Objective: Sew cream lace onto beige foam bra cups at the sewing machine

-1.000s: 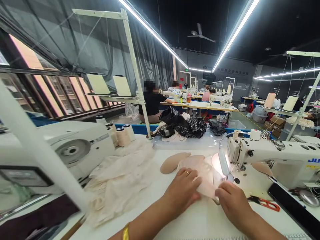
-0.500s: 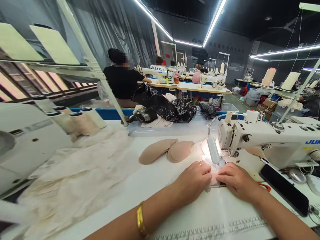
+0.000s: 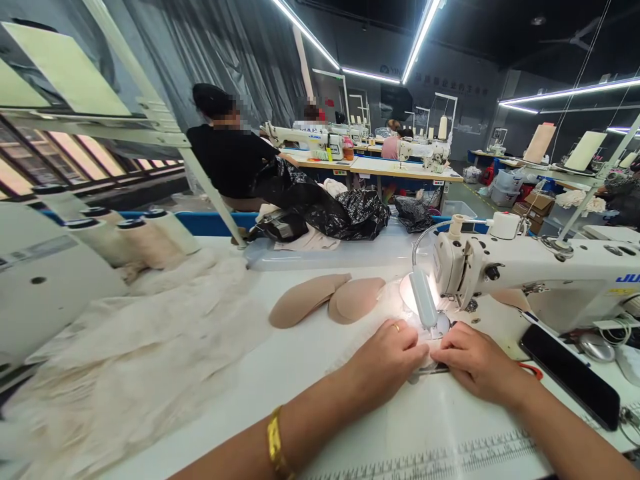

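Note:
A white sewing machine (image 3: 500, 260) stands in front of me, its small lamp (image 3: 423, 299) lighting the needle area. Just below the lamp, my left hand (image 3: 387, 360) has thumb and fingers closed on thin pale fabric (image 3: 365, 340). My right hand (image 3: 483, 363) pinches the same cloth from the other side, its fingertips close to the left thumb. Part of the cloth is hidden by the hands and the lamp. To the left of the needle area, beige foam bra cups (image 3: 305, 300) lie on the white table.
Cream lace fabric (image 3: 150, 353) is heaped at the left beside thread cones (image 3: 150, 240). A black phone (image 3: 570, 377) and red-handled scissors (image 3: 533, 370) lie at the right. Black plastic bags (image 3: 360, 213) sit behind the table, where a co-worker (image 3: 225, 160) is seated.
The left hand's thumb has come nearer to the right fingertips, with both hands still at the cloth. My view has shifted slightly, moving the left-side items further left.

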`<state>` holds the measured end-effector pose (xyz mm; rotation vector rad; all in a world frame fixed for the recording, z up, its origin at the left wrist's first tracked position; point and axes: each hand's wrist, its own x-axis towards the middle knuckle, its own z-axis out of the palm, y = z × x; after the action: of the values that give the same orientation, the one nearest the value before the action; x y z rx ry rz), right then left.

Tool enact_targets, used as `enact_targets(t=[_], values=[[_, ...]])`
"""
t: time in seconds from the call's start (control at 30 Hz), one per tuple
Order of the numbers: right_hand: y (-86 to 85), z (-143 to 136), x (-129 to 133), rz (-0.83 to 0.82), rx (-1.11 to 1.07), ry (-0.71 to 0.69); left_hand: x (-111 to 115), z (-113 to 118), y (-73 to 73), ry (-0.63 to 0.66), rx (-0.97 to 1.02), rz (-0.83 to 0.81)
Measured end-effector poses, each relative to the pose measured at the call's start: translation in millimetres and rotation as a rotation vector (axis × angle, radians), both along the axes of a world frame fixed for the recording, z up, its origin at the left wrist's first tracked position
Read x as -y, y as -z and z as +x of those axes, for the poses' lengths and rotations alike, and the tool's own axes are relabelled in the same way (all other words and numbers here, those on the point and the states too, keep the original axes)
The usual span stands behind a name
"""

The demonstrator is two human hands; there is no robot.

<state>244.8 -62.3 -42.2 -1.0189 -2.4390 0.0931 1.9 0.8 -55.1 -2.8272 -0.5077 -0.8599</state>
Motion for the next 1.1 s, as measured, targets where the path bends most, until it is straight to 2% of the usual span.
enact_targets(t=[0.23, 0.4, 0.57, 0.7, 1.1], values=[[0.4, 0, 2, -0.054, -0.016, -0.02, 0, 1, -2.5, 0.028, 0.018, -0.02], [-2.6, -3, 4, -0.047, 0.0, -0.015, -1, 1, -0.5, 0.082, 0.009, -0.122], [1.5, 0, -2, 0.004, 0.017, 0.042, -15, 6, 2.5, 0.085, -0.044, -0.12], [5.0, 2, -5, 0.021, 0.026, 0.053, -26, 10, -1.0, 0.148, -0.101, -0.137], [4.2, -2, -1, 0.013, -0.014, 0.034, -25, 9, -4.7, 0.178, -0.046, -0.168]])
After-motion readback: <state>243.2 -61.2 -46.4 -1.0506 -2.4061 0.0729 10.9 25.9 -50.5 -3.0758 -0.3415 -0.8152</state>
